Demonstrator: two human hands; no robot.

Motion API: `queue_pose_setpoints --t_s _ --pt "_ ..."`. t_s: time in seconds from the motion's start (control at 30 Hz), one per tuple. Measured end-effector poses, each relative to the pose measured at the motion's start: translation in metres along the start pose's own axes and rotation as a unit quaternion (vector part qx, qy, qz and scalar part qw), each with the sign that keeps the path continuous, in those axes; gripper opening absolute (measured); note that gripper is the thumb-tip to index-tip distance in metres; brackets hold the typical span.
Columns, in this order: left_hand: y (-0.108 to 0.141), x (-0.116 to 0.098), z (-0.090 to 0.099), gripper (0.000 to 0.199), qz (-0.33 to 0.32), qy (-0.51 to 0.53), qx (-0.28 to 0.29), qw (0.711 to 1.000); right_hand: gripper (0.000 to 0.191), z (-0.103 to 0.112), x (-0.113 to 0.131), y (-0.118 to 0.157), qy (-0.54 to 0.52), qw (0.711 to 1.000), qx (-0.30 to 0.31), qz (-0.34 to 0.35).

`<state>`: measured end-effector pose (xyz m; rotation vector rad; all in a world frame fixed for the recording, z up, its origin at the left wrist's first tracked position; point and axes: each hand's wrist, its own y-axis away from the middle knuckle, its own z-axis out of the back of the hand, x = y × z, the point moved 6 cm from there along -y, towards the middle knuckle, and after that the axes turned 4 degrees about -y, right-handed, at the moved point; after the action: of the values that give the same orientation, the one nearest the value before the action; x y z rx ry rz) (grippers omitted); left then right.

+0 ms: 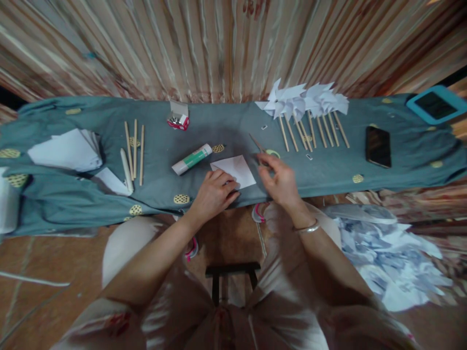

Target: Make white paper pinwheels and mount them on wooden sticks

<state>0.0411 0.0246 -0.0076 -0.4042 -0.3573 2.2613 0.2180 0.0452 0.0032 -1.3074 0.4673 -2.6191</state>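
Note:
A square of white paper (239,170) lies on the green cloth in front of me. My left hand (215,191) rests on its lower left part, fingers spread. Just right of the paper, my right hand (280,179) has its thumb and fingers around the handle area of the scissors (258,143), whose blades point up and left. Part of a pale green handle shows beyond the fingers. A green and white glue stick (192,159) lies left of the paper.
White pinwheels (310,99) on wooden sticks lie behind to the right, near a phone (378,147). Leftward are loose sticks (135,148), a white marker (126,170) and a paper stack (67,149). A small red box (178,120) stands behind. A bag of paper pieces (390,257) sits lower right.

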Motion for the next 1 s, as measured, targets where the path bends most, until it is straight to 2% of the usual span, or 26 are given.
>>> queue_pose_setpoints --t_s 0.07,0.1,0.17,0.3,0.43,0.53,0.8,1.0 --pt "-0.002 -0.002 -0.001 0.020 -0.006 -0.006 0.001 1.000 0.032 0.023 -0.011 -0.006 -0.009 0.995 -0.096 -0.035" --pt "-0.003 -0.002 -0.001 0.019 -0.010 -0.011 -0.002 1.000 0.033 0.027 -0.014 -0.007 -0.016 0.994 -0.102 -0.045" --pt "-0.004 -0.004 0.001 0.019 -0.018 -0.025 -0.013 0.999 0.030 0.024 -0.017 -0.008 -0.021 0.997 -0.055 -0.050" --pt "-0.004 -0.009 0.001 0.018 -0.033 -0.053 -0.021 0.998 0.038 -0.001 -0.009 0.003 -0.028 0.995 0.096 -0.030" --pt "-0.003 -0.010 0.001 0.016 -0.030 -0.075 -0.020 0.997 0.051 -0.014 -0.001 0.010 -0.045 0.985 0.168 -0.005" --pt "-0.001 -0.009 0.004 0.015 -0.027 -0.079 -0.026 0.996 0.049 -0.016 0.000 0.013 -0.047 0.980 0.192 -0.006" --pt "0.011 -0.010 0.014 0.017 -0.057 -0.044 -0.037 0.997 0.013 -0.022 0.003 0.018 -0.099 0.973 0.205 -0.042" --pt "0.014 -0.012 0.016 0.017 -0.067 -0.030 -0.025 0.997 0.006 -0.026 0.004 0.015 -0.119 0.969 0.212 -0.051"
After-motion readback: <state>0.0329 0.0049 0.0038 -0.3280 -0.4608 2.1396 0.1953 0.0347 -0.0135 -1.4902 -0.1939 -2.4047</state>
